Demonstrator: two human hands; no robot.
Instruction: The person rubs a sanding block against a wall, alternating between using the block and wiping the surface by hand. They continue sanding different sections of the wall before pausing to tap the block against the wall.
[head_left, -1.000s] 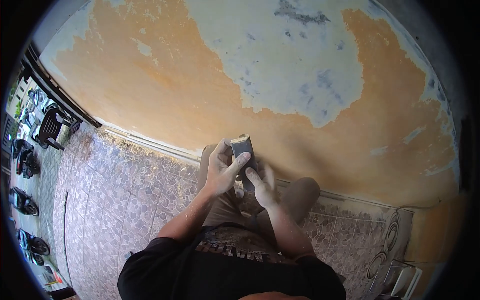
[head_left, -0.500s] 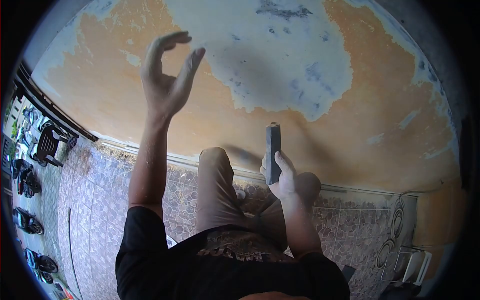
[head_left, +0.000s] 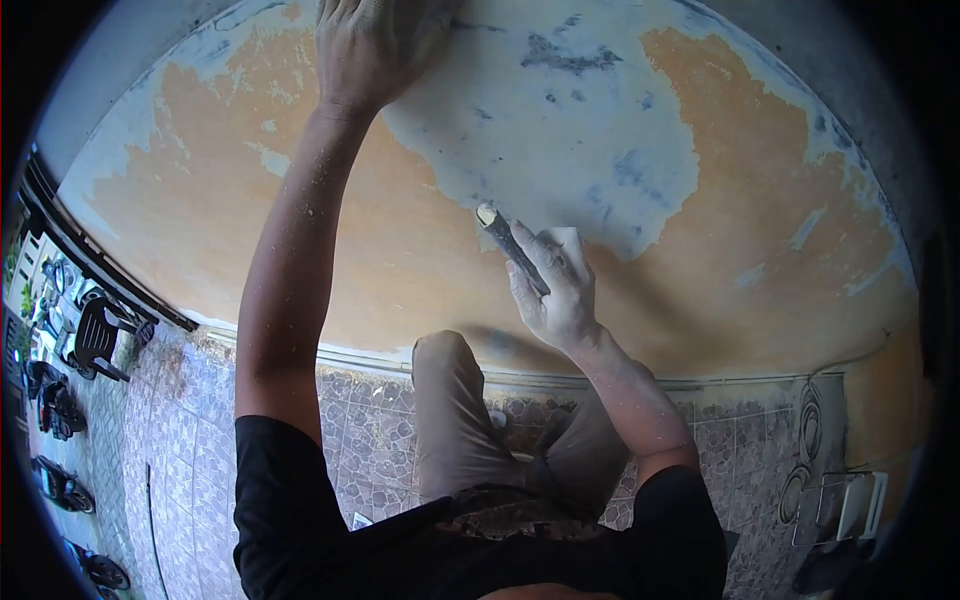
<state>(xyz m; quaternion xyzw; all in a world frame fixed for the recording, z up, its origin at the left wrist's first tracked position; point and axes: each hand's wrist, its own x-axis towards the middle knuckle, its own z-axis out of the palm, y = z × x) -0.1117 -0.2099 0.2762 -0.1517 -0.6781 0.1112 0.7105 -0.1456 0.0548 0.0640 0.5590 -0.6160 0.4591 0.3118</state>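
My right hand (head_left: 563, 300), pale with dust, is closed around a dark grey sanding block (head_left: 513, 245). The block's light-coloured end points up and left, close to the lower edge of a whitish patch (head_left: 470, 130) on the orange painted wall (head_left: 250, 240). Further up and to the left, my left hand (head_left: 372, 50) lies against the wall with its back toward me and fingers stretched out. The top edge of the view cuts off part of its fingers. Dark grey marks dot the pale patch.
Below the wall runs a patterned tile floor (head_left: 190, 470). At left stand a dark plastic chair (head_left: 97, 335) and several parked motorbikes (head_left: 60, 400). A white-framed chair (head_left: 855, 505) stands at lower right, near coiled round shapes (head_left: 808, 430). My knees (head_left: 445, 360) are close to the wall.
My left hand has moved up from mid-air onto the wall, its curled fingers now straightened. My right hand has raised the sanding block toward the pale patch and tilted it left.
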